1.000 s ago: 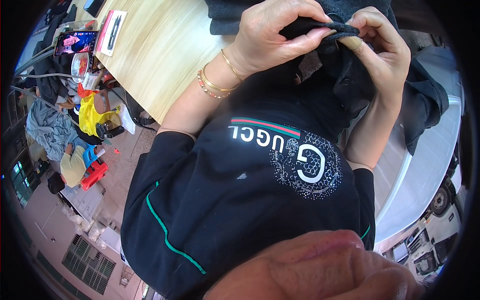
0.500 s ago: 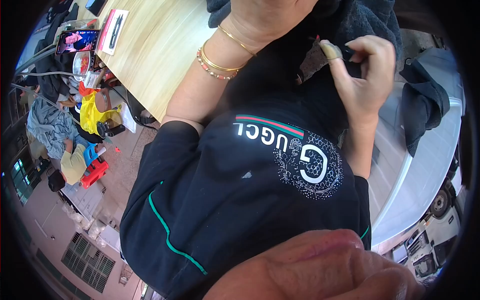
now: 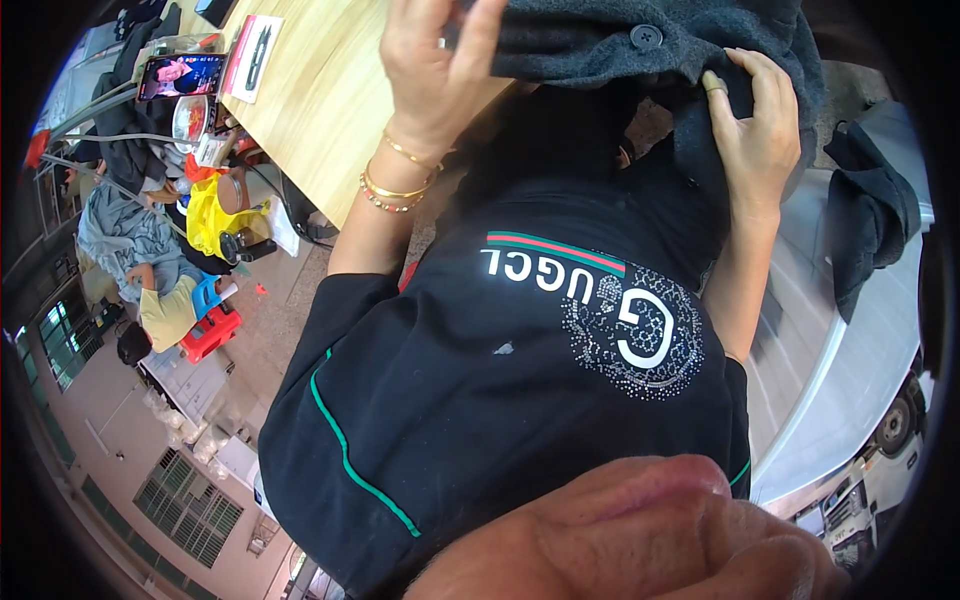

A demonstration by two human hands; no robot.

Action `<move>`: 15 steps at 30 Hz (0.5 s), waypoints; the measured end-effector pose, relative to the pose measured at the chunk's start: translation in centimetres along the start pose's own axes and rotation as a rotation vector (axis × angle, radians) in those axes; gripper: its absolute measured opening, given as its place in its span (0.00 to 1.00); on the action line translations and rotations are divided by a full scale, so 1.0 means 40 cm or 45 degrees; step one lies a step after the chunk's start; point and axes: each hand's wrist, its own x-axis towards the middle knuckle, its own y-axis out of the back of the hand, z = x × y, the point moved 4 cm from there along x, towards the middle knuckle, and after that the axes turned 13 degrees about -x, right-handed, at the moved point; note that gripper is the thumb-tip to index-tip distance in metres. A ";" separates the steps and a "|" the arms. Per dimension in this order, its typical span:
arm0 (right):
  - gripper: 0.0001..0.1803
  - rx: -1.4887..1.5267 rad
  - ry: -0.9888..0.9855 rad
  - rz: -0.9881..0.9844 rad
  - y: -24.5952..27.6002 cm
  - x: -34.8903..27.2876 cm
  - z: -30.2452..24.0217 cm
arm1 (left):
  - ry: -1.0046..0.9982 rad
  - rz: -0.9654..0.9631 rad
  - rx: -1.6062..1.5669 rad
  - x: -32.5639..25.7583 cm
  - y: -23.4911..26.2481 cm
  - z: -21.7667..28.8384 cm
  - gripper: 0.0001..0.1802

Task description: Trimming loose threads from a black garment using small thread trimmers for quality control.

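Observation:
A dark grey woollen garment [image 3: 690,40] with a dark button [image 3: 645,37] lies bunched at the far edge of a wooden table [image 3: 310,110]. My left hand [image 3: 435,75], with gold bracelets on the wrist, is lifted with its fingers apart beside the garment's left edge; it grips nothing. My right hand [image 3: 755,135] clutches a fold of the garment on the right, a tan cover on one fingertip. My black shirt fills the middle of the view and hides what lies below the garment.
A phone with a lit screen [image 3: 180,75] and a white card with a black clip [image 3: 255,50] lie on the table's left end. Another dark cloth [image 3: 870,210] rests on a grey metal surface [image 3: 830,350] at right. Bags, a red stool [image 3: 210,330] and clutter are at left.
Both hands have moved up and away from my body. My left hand has let go of the dark fabric and opened. My right hand keeps its hold on the garment.

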 end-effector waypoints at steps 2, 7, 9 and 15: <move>0.14 0.023 0.017 0.047 0.001 0.002 -0.003 | -0.074 0.018 0.092 -0.028 0.032 -0.020 0.08; 0.12 -0.011 0.054 0.174 0.015 -0.008 0.009 | -0.320 -0.290 0.247 -0.105 -0.011 -0.016 0.19; 0.12 0.003 0.113 0.314 0.041 -0.021 0.005 | -0.300 -0.386 0.354 -0.115 -0.046 -0.024 0.18; 0.19 0.233 0.117 0.052 0.015 -0.107 -0.091 | -0.227 -0.324 0.221 -0.102 -0.075 -0.081 0.15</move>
